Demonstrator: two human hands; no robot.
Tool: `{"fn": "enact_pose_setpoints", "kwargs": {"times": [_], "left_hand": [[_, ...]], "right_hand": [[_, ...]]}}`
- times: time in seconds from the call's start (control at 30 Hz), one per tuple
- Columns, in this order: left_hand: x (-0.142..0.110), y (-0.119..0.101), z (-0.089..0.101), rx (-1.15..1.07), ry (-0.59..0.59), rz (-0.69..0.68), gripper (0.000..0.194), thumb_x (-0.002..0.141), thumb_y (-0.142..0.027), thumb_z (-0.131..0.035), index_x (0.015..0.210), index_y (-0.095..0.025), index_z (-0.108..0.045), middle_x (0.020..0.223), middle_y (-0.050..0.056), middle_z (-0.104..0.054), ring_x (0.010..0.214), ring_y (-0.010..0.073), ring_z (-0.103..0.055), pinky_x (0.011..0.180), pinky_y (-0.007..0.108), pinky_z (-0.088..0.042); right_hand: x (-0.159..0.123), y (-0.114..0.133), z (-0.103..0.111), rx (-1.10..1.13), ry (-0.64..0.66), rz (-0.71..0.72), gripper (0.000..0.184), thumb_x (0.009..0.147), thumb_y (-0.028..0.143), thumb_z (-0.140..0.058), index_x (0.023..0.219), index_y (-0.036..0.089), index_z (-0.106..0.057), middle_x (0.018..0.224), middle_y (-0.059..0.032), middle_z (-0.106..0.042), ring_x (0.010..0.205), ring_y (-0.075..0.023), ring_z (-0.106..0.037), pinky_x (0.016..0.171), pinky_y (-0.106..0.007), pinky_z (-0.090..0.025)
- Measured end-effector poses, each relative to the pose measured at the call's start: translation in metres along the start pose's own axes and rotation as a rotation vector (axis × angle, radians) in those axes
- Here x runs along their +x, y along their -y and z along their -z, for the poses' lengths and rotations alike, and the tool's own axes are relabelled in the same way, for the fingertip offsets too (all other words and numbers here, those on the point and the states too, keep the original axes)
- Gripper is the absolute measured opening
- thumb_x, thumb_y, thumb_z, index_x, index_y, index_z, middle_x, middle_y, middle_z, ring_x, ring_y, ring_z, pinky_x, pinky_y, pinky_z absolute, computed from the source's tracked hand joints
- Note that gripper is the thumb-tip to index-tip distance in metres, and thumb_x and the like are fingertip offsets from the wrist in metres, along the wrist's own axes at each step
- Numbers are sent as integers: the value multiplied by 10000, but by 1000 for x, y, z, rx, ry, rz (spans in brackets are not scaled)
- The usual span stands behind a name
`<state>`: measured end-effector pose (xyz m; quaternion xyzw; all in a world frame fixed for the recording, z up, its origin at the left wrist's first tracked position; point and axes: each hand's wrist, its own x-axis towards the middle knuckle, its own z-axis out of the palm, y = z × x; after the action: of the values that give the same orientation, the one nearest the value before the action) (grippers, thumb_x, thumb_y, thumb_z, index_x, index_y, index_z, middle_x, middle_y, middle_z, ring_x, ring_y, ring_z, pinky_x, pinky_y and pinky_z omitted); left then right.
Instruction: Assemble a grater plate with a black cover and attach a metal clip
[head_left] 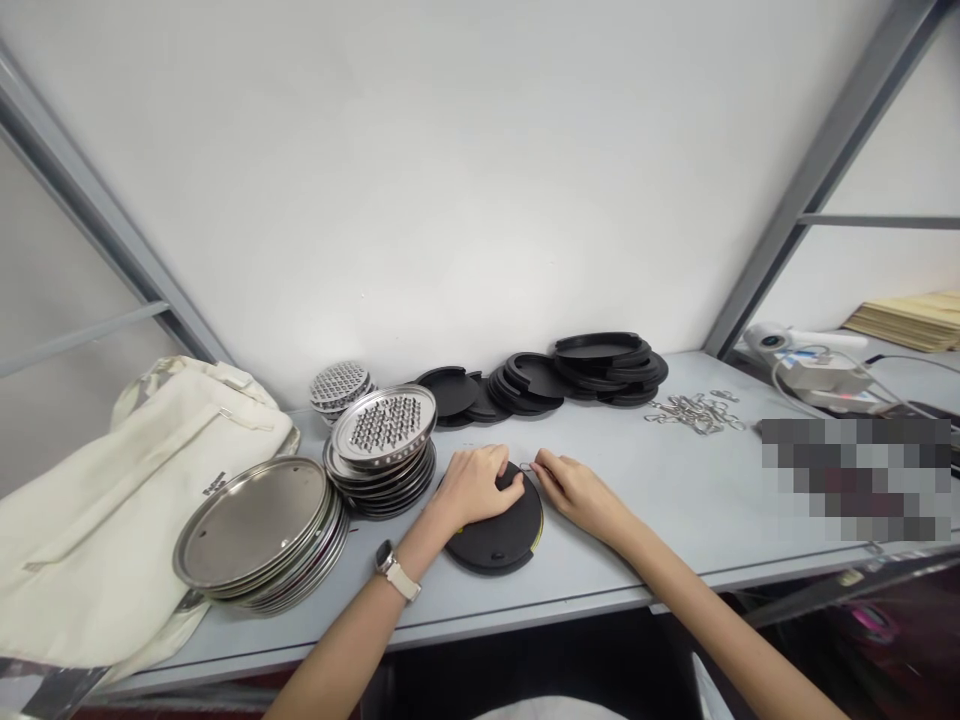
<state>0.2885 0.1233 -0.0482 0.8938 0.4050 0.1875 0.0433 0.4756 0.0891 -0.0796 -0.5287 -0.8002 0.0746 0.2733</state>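
A round black plastic disc (487, 545) lies on the table in front of me, with a strip of yellow at its right edge. My left hand (474, 487) rests on it, fingers curled and closed over its far part, holding it. Just beyond the disc's far right edge, my right hand (574, 490) pinches a small metal wire clip (526, 467). The clip's near end comes close to the disc; whether they touch, I cannot tell. Several similar clips (697, 412) lie in a loose pile to the right.
Black round trays (600, 348) are heaped along the wall. To the left stand stacked metal grater discs (386, 425), smaller grater discs (339, 385), plain metal discs (255, 520) and a cream cloth bag (150, 470). A white device (825, 380) stands at right.
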Motion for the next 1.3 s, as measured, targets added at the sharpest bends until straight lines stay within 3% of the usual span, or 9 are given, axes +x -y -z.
{"fn": "enact_pose_setpoints", "kwargs": {"times": [0.23, 0.57, 1.3], "left_hand": [[-1, 1, 0, 91, 41, -97, 138, 798, -308, -513, 731, -198, -462, 724, -9, -577, 624, 146, -504, 543, 290, -240], [-2, -1, 4, 54, 103, -168, 114, 795, -286, -508, 735, -194, -479, 711, -8, -568, 600, 135, -493, 545, 284, -252], [-2, -3, 4, 39, 104, -150, 81, 791, -269, -513, 760, -195, -520, 726, 2, -567, 621, 141, -497, 567, 277, -289]], "right_hand": [[-1, 2, 0, -52, 52, 65, 166, 925, 216, -353, 769, 212, -410, 626, 3, -502, 595, -160, -492, 574, -250, -328], [-1, 1, 1, -40, 19, 12, 168, 931, 212, -336, 778, 216, -406, 604, 16, -469, 562, -157, -469, 553, -251, -310], [-1, 4, 1, -11, 93, 75, 192, 953, 219, -315, 797, 207, -426, 635, 5, -490, 568, -152, -472, 568, -250, -338]]}}
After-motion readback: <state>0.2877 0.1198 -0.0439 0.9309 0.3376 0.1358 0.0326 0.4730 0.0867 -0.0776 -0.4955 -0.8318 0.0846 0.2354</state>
